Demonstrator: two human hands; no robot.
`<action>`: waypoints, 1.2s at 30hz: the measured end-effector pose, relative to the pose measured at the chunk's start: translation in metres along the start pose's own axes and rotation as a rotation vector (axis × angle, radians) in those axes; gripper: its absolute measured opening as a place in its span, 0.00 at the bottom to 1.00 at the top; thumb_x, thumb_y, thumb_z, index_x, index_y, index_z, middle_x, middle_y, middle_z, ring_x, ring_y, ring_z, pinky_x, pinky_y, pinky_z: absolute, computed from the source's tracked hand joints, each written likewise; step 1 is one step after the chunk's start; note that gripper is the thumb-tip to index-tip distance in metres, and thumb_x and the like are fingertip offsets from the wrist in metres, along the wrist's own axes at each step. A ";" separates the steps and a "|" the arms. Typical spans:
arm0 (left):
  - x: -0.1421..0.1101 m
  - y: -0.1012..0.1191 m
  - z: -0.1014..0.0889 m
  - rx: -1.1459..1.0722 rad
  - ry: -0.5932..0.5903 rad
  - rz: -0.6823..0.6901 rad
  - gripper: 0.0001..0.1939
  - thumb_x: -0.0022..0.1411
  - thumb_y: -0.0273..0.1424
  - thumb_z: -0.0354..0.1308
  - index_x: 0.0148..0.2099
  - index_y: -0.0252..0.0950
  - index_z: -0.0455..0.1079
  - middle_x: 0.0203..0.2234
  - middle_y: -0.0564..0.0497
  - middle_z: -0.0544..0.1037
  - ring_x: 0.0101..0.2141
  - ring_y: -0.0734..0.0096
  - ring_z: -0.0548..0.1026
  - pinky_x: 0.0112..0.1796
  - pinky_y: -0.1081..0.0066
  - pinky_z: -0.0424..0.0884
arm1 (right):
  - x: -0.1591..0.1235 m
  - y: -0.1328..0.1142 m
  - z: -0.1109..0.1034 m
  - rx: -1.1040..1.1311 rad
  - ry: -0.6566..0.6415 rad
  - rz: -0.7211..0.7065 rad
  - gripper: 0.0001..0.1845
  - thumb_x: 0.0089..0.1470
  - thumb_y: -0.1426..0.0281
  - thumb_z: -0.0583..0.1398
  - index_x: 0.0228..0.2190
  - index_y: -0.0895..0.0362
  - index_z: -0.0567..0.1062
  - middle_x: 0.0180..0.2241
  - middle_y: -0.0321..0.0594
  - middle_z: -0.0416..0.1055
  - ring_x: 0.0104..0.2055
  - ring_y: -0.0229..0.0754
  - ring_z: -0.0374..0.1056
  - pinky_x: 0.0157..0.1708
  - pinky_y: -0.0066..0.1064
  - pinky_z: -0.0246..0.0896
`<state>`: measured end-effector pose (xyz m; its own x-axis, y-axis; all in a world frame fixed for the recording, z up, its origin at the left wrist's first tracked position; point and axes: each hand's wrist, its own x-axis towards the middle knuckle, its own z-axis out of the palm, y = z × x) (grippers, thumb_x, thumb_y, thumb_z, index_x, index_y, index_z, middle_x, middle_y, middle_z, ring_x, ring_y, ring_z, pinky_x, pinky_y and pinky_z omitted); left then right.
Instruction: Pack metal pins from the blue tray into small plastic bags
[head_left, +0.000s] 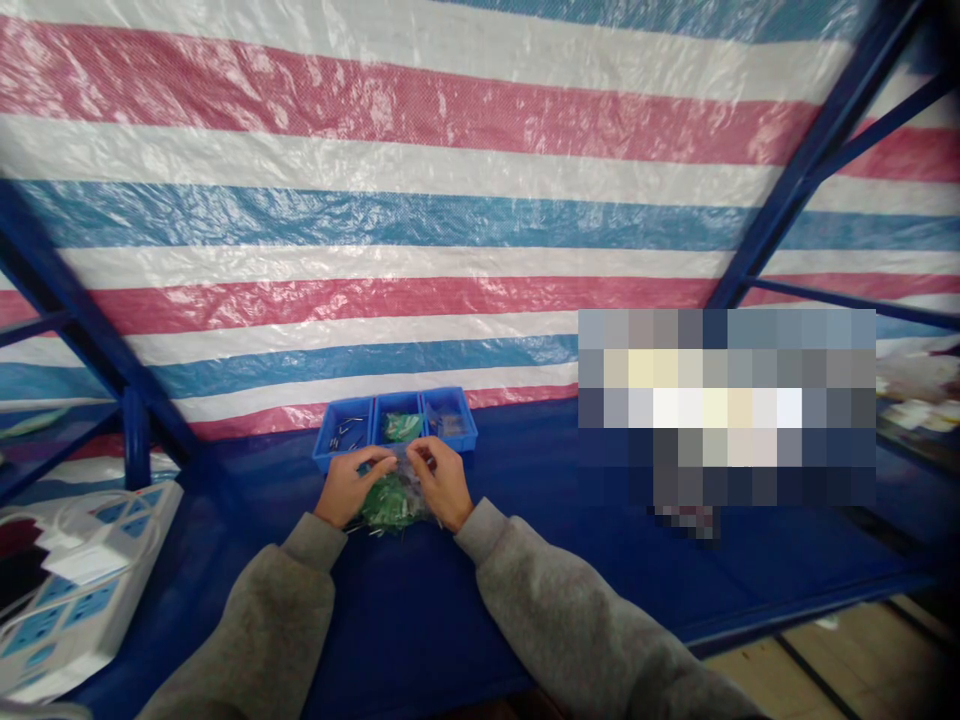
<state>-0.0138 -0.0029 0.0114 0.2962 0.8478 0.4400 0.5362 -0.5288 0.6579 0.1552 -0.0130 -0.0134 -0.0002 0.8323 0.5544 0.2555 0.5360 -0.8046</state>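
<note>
A pile of small green items [388, 508] lies on the blue tabletop [420, 620]; above it, left hand [351, 487] and right hand [444, 484] pinch a clear plastic bag [406, 478] between fingertips; three blue bins [374, 424] adjoin just beyond; striped tarpaulin [420, 220] hangs behind.
</note>
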 end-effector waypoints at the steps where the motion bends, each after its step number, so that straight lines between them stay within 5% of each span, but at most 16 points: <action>1: 0.000 0.000 0.000 -0.010 0.012 0.000 0.13 0.57 0.39 0.55 0.34 0.36 0.75 0.29 0.50 0.79 0.32 0.66 0.75 0.37 0.69 0.70 | 0.000 0.000 0.000 0.005 0.002 0.006 0.10 0.57 0.66 0.53 0.33 0.57 0.72 0.31 0.39 0.70 0.33 0.38 0.64 0.32 0.28 0.59; 15: 0.003 -0.014 0.004 -0.208 0.093 -0.085 0.15 0.52 0.39 0.60 0.37 0.33 0.74 0.32 0.46 0.79 0.34 0.63 0.76 0.39 0.65 0.72 | 0.000 0.002 0.002 0.064 0.057 0.048 0.11 0.57 0.64 0.53 0.32 0.56 0.71 0.29 0.37 0.69 0.30 0.38 0.64 0.30 0.27 0.59; 29: 0.002 -0.004 0.002 -0.237 0.096 -0.064 0.13 0.53 0.39 0.59 0.34 0.33 0.74 0.31 0.47 0.78 0.34 0.64 0.75 0.38 0.67 0.71 | 0.003 -0.004 -0.003 0.019 0.006 -0.048 0.07 0.54 0.69 0.56 0.35 0.55 0.72 0.40 0.42 0.64 0.37 0.38 0.64 0.31 0.26 0.62; 36: 0.000 0.003 0.001 -0.214 0.056 -0.060 0.12 0.55 0.38 0.58 0.32 0.33 0.73 0.29 0.48 0.78 0.33 0.66 0.75 0.37 0.68 0.70 | 0.002 0.002 0.001 0.045 -0.009 -0.045 0.07 0.55 0.67 0.55 0.32 0.56 0.73 0.33 0.39 0.69 0.35 0.39 0.65 0.33 0.28 0.61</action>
<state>-0.0111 -0.0044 0.0127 0.2219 0.8773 0.4256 0.3694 -0.4796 0.7960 0.1547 -0.0098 -0.0145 -0.0195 0.8083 0.5885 0.2110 0.5787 -0.7878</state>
